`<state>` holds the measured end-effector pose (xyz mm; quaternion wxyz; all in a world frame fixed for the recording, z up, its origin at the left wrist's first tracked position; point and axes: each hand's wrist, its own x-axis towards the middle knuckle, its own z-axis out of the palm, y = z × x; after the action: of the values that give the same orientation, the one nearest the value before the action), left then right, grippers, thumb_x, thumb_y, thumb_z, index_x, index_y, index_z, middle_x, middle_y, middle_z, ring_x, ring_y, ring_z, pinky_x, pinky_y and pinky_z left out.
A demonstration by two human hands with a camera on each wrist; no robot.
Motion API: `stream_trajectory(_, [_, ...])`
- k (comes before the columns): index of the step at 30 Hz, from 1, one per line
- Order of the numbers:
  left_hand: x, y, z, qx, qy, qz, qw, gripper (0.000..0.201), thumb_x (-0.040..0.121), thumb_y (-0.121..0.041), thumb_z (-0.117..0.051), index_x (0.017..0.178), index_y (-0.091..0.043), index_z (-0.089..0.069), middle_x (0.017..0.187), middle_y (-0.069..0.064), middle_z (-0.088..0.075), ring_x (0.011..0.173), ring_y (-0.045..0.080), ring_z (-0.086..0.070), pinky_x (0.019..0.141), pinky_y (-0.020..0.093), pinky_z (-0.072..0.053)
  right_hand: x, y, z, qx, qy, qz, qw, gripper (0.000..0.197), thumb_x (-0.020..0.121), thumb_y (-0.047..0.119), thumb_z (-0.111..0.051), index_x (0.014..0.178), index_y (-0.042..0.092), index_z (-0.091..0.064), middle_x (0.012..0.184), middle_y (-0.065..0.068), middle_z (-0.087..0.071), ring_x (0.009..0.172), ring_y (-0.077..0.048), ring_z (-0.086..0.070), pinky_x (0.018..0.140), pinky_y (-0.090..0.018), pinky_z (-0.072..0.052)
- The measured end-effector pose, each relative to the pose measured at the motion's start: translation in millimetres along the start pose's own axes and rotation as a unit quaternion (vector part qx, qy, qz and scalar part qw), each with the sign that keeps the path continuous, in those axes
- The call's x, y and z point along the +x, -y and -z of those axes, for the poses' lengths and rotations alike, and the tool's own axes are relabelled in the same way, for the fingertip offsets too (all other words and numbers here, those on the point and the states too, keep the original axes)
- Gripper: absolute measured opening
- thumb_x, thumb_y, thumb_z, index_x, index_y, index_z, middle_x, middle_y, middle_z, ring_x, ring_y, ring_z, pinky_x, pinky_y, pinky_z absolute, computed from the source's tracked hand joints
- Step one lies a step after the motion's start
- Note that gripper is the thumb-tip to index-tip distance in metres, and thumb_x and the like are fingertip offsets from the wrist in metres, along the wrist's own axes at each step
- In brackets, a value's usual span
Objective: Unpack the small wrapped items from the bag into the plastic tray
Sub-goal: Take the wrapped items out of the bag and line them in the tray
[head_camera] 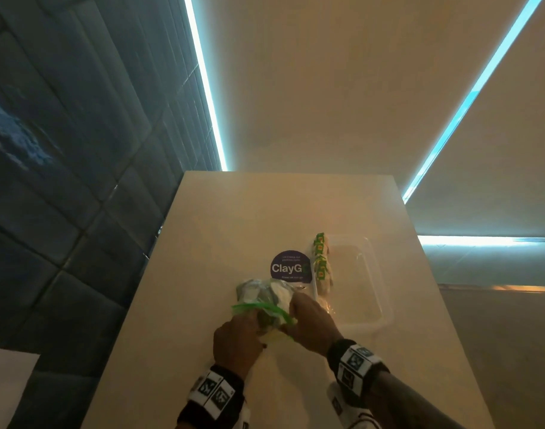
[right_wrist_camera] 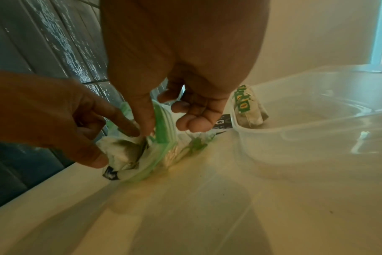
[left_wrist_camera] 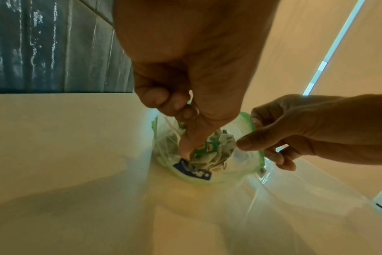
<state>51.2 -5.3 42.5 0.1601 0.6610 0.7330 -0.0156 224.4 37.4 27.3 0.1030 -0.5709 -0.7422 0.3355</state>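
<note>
1. Head view: on the surface [head_camera: 221,218], a few items [head_camera: 321,262] already line the tray [head_camera: 368,305]; more wait in the bag [head_camera: 265,297].
2. Left wrist view: the left hand [left_wrist_camera: 192,72] reaches into the bag, its grip pinching one item [left_wrist_camera: 209,150].
3. Right wrist view: the right hand [right_wrist_camera: 181,57] pinches the bag's rim, holding it open.

Purple ClayGo sticker [head_camera: 290,266], white table [head_camera: 221,230].

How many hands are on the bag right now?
2. The left hand reaches into the bag's mouth, pinching a wrapped item. The right hand pinches the bag's green rim on the tray side.
</note>
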Motion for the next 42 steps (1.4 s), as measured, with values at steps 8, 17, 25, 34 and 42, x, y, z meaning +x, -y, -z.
stream_trajectory(8, [7, 21, 3, 0.037, 0.024, 0.014, 0.999, 0.032, 0.051, -0.026, -0.086, 0.081, -0.032, -0.076, 0.075, -0.002, -0.071, 0.058, 0.022, -0.070, 0.049, 0.029, -0.054, -7, 9, 16, -0.009, -0.019, -0.015, 1.000, 0.030, 0.086, 0.012, -0.061, 0.078, 0.028, -0.036, 0.081, 0.014, -0.043, 0.067, -0.004, -0.043, 0.058, -0.016, -0.040])
stream_trajectory(17, [10, 29, -8, -0.035, -0.016, -0.058, 0.998, 0.031, 0.083, -0.045, -0.060, 0.113, -0.051, -0.063, 0.118, -0.010, -0.065, 0.104, 0.018, -0.066, 0.084, 0.031, -0.053, -8, 9, 4, 0.039, -0.014, -0.014, 0.999, 0.015, 0.083, 0.007, -0.058, 0.075, 0.016, -0.049, 0.073, 0.004, -0.055, 0.062, -0.012, -0.051, 0.060, -0.028, -0.050])
stream_trajectory(25, [4, 25, -13, -0.202, -0.053, -0.036, 0.977, 0.012, 0.076, -0.040, -0.076, 0.087, -0.038, -0.075, 0.100, -0.011, -0.058, 0.093, 0.012, -0.061, 0.073, 0.026, -0.050, -16, 12, -1, 0.044, -0.014, 0.016, 0.999, 0.012, 0.083, 0.019, -0.067, 0.086, 0.018, -0.055, 0.089, 0.003, -0.062, 0.079, -0.016, -0.061, 0.072, -0.035, -0.057])
stream_trajectory(34, [-5, 16, 6, -0.409, -0.034, -0.069, 0.909, 0.018, 0.076, -0.023, -0.081, 0.075, -0.021, -0.064, 0.070, -0.004, -0.071, 0.063, 0.003, -0.068, 0.061, 0.022, -0.056, -25, 35, -2, 0.061, -0.003, 0.124, 0.990, 0.026, 0.093, 0.032, -0.060, 0.118, 0.029, -0.065, 0.111, 0.006, -0.061, 0.099, -0.011, -0.046, 0.084, -0.023, -0.042])
stream_trajectory(42, [-13, 27, -13, -0.417, -0.082, -0.011, 0.905, 0.021, 0.078, -0.006, -0.074, 0.084, -0.024, -0.065, 0.079, -0.009, -0.071, 0.076, 0.005, -0.068, 0.073, 0.033, -0.059, -25, 34, 3, 0.215, -0.053, 0.008, 0.975, 0.004, 0.085, 0.016, -0.071, 0.083, 0.016, -0.075, 0.078, 0.006, -0.067, 0.080, -0.012, -0.061, 0.079, -0.027, -0.051])
